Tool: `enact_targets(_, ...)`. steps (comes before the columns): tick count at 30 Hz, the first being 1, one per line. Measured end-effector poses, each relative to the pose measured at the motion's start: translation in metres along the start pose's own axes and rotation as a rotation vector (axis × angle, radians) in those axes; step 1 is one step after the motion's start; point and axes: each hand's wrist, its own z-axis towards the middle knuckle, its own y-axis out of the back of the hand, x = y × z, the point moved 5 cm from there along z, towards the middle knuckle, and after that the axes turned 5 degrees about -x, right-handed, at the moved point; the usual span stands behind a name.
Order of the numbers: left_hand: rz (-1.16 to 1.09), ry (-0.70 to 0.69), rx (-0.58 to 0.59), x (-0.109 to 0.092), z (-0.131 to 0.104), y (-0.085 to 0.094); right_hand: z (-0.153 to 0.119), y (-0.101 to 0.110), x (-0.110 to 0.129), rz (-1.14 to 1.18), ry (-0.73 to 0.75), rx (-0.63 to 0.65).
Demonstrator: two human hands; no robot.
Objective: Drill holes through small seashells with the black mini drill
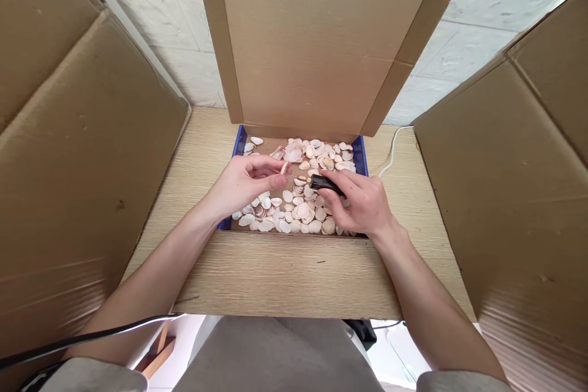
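Pinched between the thumb and fingers of my left hand (250, 184) is a small pale seashell (284, 168), held on edge above the box. My right hand (361, 199) grips a small black hand drill (327, 184) with a brass-coloured chuck. Its thin bit points left at the shell; whether the tip touches it is too fine to tell. Below both hands lies a shallow cardboard box (365, 159) with blue sides. Loose white and pinkish shells (303, 211) are spread over its bottom, and a larger ribbed shell (294, 152) lies near the back.
The box's lid (316, 43) stands raised at the back. Tall cardboard panels flank the wooden table (285, 272) at left (92, 135) and right (514, 153). A white cable (392, 153) runs along the right, and a dark cable (92, 337) crosses the lower left.
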Motion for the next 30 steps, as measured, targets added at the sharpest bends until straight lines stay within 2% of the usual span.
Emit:
enact_targets(2, -0.002, 0.0, 0.008, 0.0, 0.0, 0.0, 0.0, 0.0, 0.001, -0.007, 0.007, 0.002)
enact_targets(9, -0.006, 0.013, 0.005, -0.002, -0.001, 0.0, 0.004, 0.005, -0.001, -0.113, 0.041, -0.156)
enact_targets(15, -0.016, -0.003, 0.035, -0.002, 0.0, -0.001, -0.001, -0.002, 0.0, 0.05, -0.014, 0.028)
enact_targets(19, -0.03, -0.033, 0.008, -0.004, 0.0, 0.0, 0.002, -0.001, 0.002, -0.013, -0.002, 0.011)
enact_targets(23, 0.008, -0.032, 0.066, -0.003, 0.0, -0.004, 0.006, -0.004, 0.003, 0.021, 0.003, 0.036)
enact_targets(27, 0.006, -0.075, 0.047, -0.003, 0.001, -0.004, 0.005, -0.006, 0.002, 0.071, -0.016, 0.062)
enact_targets(30, 0.014, -0.063, 0.087, -0.001, 0.0, -0.006, 0.004, -0.007, 0.002, 0.082, -0.005, 0.071)
